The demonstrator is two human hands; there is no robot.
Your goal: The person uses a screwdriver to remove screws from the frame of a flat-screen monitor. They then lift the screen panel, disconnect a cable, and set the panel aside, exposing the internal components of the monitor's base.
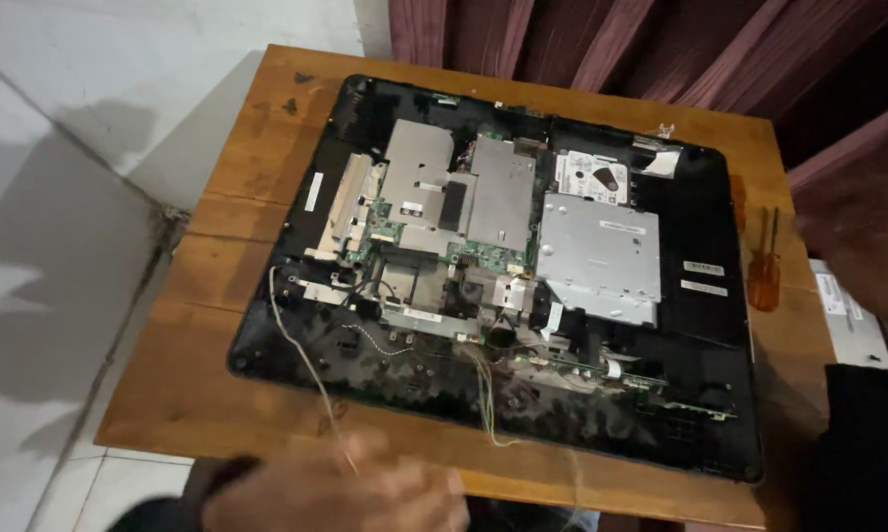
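An opened all-in-one computer [700,325] lies face down on a wooden table [217,394], with its black frame, metal shields [463,192], a silver drive cage [601,256] and a hard disk [592,179] exposed. My left hand [340,488] is blurred at the table's near edge, fingers spread, just below the computer's frame. A thin white wire [301,350] runs from the frame's left side down to that hand. My right hand [857,241] is a dark blur at the right, beside an orange-handled screwdriver [764,271]. Whether it holds anything cannot be made out.
A white box [853,320] sits at the table's right edge under my right arm. Dark red curtains [601,44] hang behind the table. Light floor tiles [60,246] lie to the left. Loose yellow wires [488,399] trail over the computer's near frame.
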